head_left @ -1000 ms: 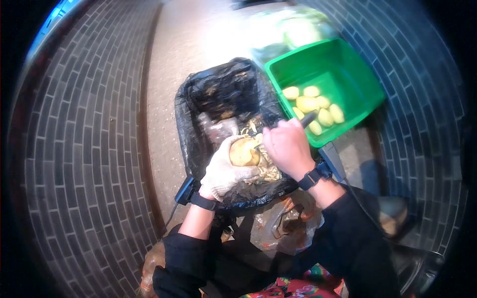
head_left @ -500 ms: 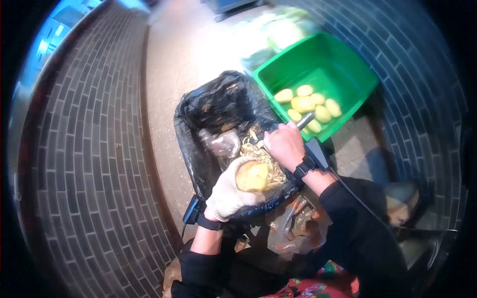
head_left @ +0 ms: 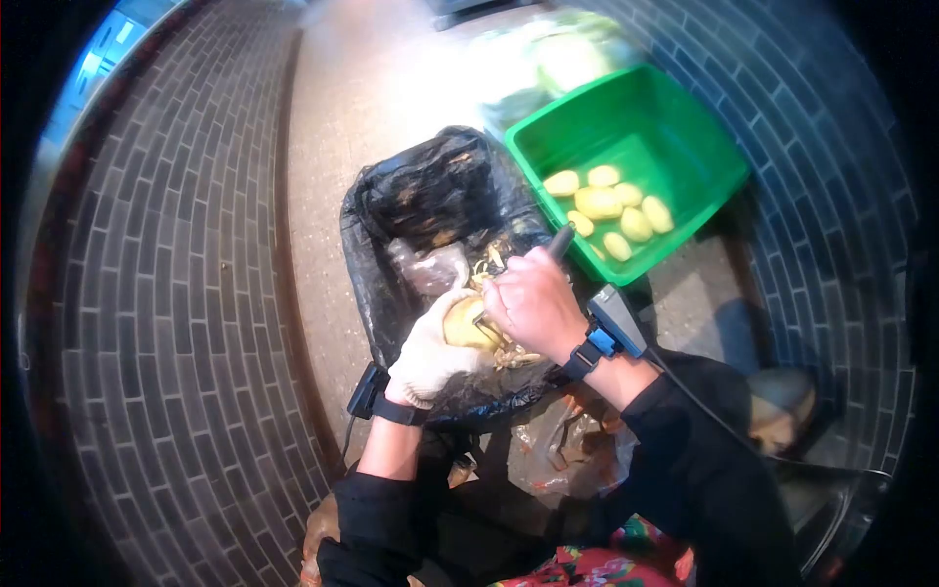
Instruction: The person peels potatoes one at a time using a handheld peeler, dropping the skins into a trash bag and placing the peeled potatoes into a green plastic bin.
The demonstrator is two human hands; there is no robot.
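My left hand (head_left: 430, 354), in a white knit glove, is closed round a yellow potato (head_left: 468, 325) above a bin lined with black plastic (head_left: 364, 284). Bare and closed, my right hand (head_left: 533, 305) grips a peeler (head_left: 559, 241) by its dark handle. The peeler's head is at the potato's right side, partly hidden by my fingers. Under both hands, peelings (head_left: 518, 358) lie in the bin beside a clear plastic bag (head_left: 430, 268).
A green tub (head_left: 699, 210) holding several peeled potatoes (head_left: 599, 203) stands right of the bin. Behind it is a pale, blurred bundle in plastic (head_left: 567, 61). Another clear bag (head_left: 572, 452) lies near my lap. Brick walls (head_left: 176, 293) rise on both sides.
My right hand has moved left and down, bringing the peeler onto the potato. My left hand has shifted slightly up and left, with the potato turned in it.
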